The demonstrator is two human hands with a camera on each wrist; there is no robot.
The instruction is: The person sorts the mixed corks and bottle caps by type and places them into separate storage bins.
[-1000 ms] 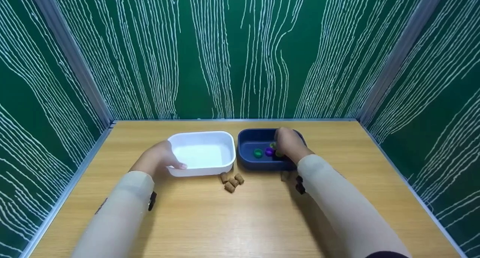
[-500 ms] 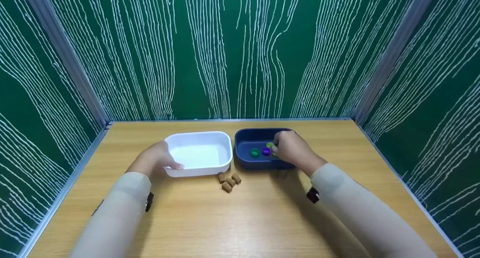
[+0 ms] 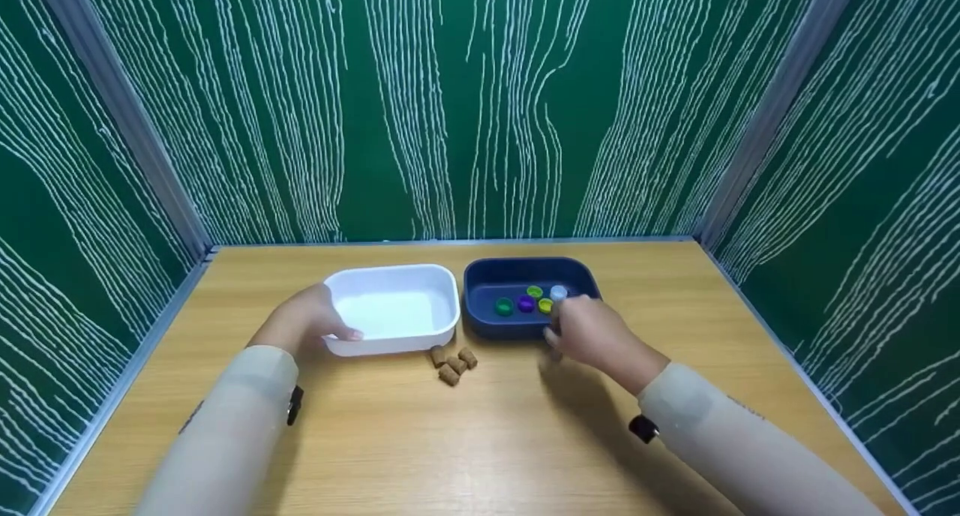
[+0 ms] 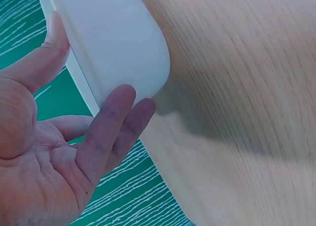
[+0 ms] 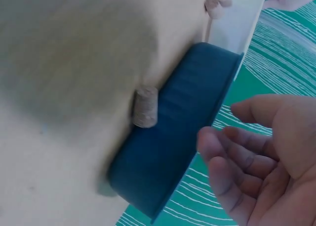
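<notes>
My left hand (image 3: 309, 317) grips the left end of a white plastic tub (image 3: 394, 343), thumb at the rim and fingers against the outer wall (image 4: 118, 43). My right hand (image 3: 596, 332) hovers at the near right edge of a dark blue tub (image 3: 510, 328). Its fingers are loosely bent, with nothing between them in the right wrist view. Just below it, a cork (image 5: 146, 106) is beside the blue tub's near wall. Inside that tub lie small bottle caps: green (image 3: 504, 307), purple (image 3: 526, 304), yellow (image 3: 546, 306), lime (image 3: 535, 292) and whitish (image 3: 559, 293).
Several corks (image 3: 454, 364) lie in a cluster on the wooden table (image 3: 450, 441), in front of the white tub's right corner. The two tubs stand side by side. Green panels with white wavy lines (image 3: 480, 126) enclose the table at the back and sides.
My right hand has come out of the blue tub towards me, uncovering the yellow and whitish caps. My left hand keeps its grip on the white tub.
</notes>
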